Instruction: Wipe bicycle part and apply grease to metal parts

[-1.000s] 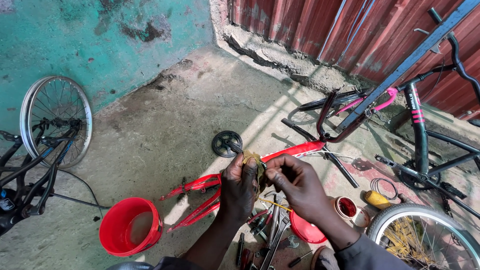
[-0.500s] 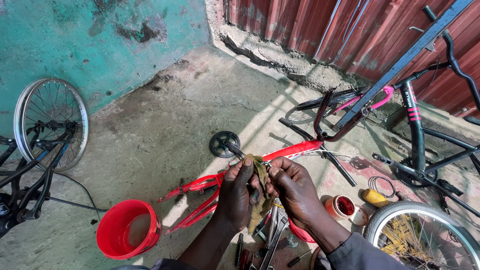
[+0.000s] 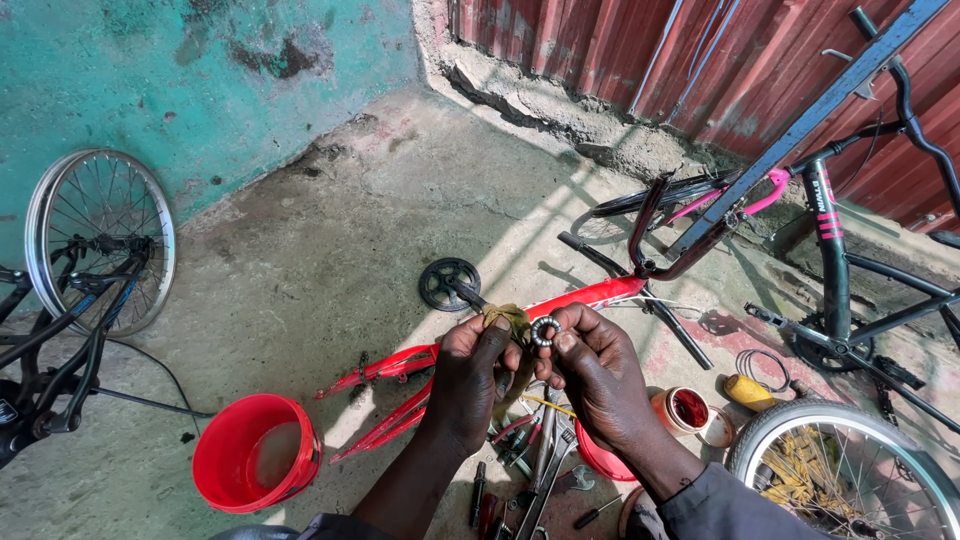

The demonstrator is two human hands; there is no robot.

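— Fingers [image 3: 556, 338] of the right hand [image 3: 600, 375] are pinched shut on a small metal bearing ring [image 3: 546, 330], which is held up edge-on between thumb and fingertips. How is the left hand [image 3: 470, 380] placed?

— It is closed round a yellowish rag [image 3: 508, 320], which is bunched at the fingertips and pressed just beside the ring; part of the rag hangs down between the two hands.

— Where is the ring held?

— It is held above a red bicycle frame [image 3: 590, 295] laid flat on the concrete floor [image 3: 330, 250], near a black chainring [image 3: 448, 283]. Scattered hand tools [image 3: 535, 470] are seen below the wrists.

— What else is seen?

— A red bucket [image 3: 255, 467] is set to the left, and a small open tin [image 3: 686, 409] to the right. A spoked wheel [image 3: 98, 240] is leaned on the turquoise wall [image 3: 150, 80].
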